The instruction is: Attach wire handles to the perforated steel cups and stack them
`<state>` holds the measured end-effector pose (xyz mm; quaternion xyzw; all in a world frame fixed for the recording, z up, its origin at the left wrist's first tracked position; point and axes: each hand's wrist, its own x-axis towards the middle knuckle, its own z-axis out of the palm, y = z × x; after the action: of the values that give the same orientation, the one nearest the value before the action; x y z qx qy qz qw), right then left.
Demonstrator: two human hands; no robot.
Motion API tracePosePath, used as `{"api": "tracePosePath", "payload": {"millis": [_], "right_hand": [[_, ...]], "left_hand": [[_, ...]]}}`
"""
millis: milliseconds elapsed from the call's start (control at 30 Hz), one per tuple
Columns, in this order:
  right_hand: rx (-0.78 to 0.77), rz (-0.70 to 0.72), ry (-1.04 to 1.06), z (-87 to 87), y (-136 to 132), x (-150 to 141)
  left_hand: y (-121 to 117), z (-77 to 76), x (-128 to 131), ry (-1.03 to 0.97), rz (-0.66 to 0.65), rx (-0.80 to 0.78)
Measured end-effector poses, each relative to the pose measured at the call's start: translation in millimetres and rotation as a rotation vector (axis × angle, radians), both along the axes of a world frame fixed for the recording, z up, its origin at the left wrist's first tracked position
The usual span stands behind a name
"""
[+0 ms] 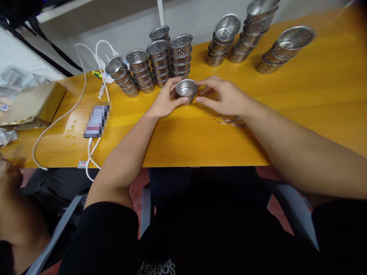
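Observation:
A short stack of perforated metal cups (pixel 186 88) stands upright on the wooden table in front of me, one cup nested in another. My left hand (pixel 166 98) grips its left side, thumb at the front and fingers curving behind the rim. On the other side is my right hand (pixel 219 93), thumb and fingers apart, with its fingertips beside the right rim; whether they touch it I cannot tell. Below my right wrist lies a small pile of thin wire pieces (pixel 231 120). Just behind my left hand rise several taller stacks of the same cups (pixel 159 57).
More cup stacks (pixel 246 38) stand at the back right, one leaning (pixel 282 51). Leftward lie a phone (pixel 96 120) with white cables, small yellow rings (pixel 71 130) and a cardboard box (pixel 34 105). Another person's arm (pixel 17 214) shows at the lower left.

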<state>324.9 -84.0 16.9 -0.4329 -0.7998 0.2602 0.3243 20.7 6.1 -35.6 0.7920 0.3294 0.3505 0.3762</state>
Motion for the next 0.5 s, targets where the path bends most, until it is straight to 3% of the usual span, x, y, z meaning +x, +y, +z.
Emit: {"api": "tracePosePath", "payload": {"millis": [133, 233, 333, 400, 500], "right_hand": [[0.062, -0.223, -0.064, 16.1, 5.0, 19.8], [0.204, -0.529, -0.084, 24.7, 14.2, 52.6], [0.326, -0.814, -0.120, 23.3, 26.1, 88.7], [0.236, -0.867, -0.172, 16.0, 36.4, 108.1], [0.073, -1.056, -0.262, -1.6, 56.6, 127.1]], "left_hand": [[11.6, -9.4, -6.3, 0.023, 0.093, 0.034], [20.6, -16.2, -14.0, 0.036, 0.153, 0.037], [19.1, -17.3, -16.4, 0.022, 0.110, -0.009], [11.9, -13.9, -13.8, -0.003, 0.057, -0.037], [-1.0, -5.2, -7.7, -0.006, -0.013, -0.036]]}}
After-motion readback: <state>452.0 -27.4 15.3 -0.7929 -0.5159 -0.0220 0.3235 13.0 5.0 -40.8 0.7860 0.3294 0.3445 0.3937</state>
